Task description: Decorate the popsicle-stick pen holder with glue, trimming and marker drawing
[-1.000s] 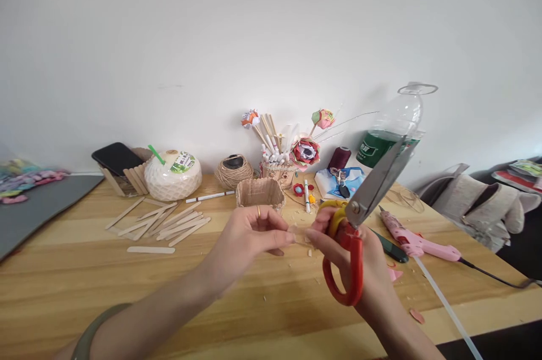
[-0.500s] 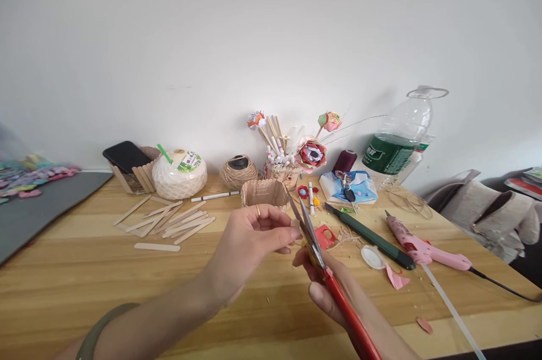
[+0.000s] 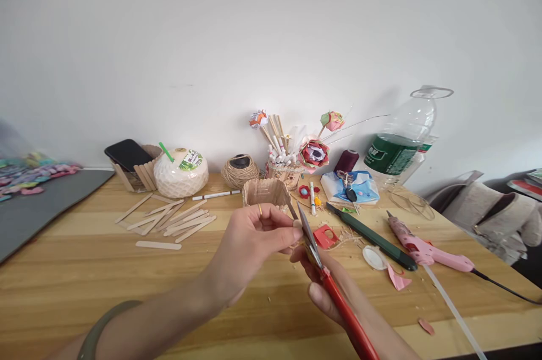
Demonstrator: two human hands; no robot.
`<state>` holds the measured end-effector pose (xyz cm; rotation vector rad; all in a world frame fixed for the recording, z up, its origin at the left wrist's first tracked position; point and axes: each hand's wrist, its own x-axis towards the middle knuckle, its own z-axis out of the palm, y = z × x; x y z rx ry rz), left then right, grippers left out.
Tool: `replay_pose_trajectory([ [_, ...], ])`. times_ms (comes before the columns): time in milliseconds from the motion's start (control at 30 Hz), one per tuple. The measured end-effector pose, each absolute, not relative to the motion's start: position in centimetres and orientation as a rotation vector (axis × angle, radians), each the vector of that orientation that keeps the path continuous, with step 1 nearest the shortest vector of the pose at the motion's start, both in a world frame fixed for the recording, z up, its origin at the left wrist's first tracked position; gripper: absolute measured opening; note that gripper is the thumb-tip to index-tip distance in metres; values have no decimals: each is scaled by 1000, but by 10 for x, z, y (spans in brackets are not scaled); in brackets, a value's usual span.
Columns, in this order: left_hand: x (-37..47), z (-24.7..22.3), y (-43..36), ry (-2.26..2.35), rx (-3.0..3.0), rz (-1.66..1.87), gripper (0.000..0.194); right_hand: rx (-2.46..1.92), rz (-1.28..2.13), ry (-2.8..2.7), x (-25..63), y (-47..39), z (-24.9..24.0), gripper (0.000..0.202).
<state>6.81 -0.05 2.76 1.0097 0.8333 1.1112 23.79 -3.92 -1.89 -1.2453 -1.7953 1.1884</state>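
My left hand (image 3: 254,236) is closed in a pinch at the middle of the view, thumb against fingers. What it pinches is tiny and mostly hidden by the fingertips and the blades. In my right hand (image 3: 334,286) is a pair of red-handled scissors (image 3: 345,309), the blades parted and pointing up and away from me. The left fingertips sit right at the blades. Just behind the hands stands a small box of craft sticks (image 3: 265,191). Loose craft sticks (image 3: 180,219) lie on the table to the left of my left hand.
A pink glue gun (image 3: 423,250) and a green craft knife (image 3: 372,236) lie to the right. Along the wall stand a coconut (image 3: 181,174), a twine ball (image 3: 240,172), paper flowers (image 3: 314,153) and a large plastic bottle (image 3: 396,145). Red scraps (image 3: 325,237) lie near the scissors.
The left fingertips and the scissor blades have come slightly closer together. The pale bit seen at the left fingertips before is now hidden. The whole view has shifted a little.
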Motion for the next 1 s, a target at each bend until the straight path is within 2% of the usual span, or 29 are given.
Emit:
replay_pose_trajectory([
  [267,69,27,-2,774,995,1132,11,-1175,1232,-1807,243,-36,-33,45],
  [500,70,25,-1,811,1008,1158,9,-1175,1127,-1894,241,-23,-44,60],
  [800,71,21,-1,828,1033,1202,7,-1230,1072,-1838,231,-31,-28,54],
  [1000,69,23,1,818,1021,1180,8,-1251,1072,-1877,233,-30,-25,59],
])
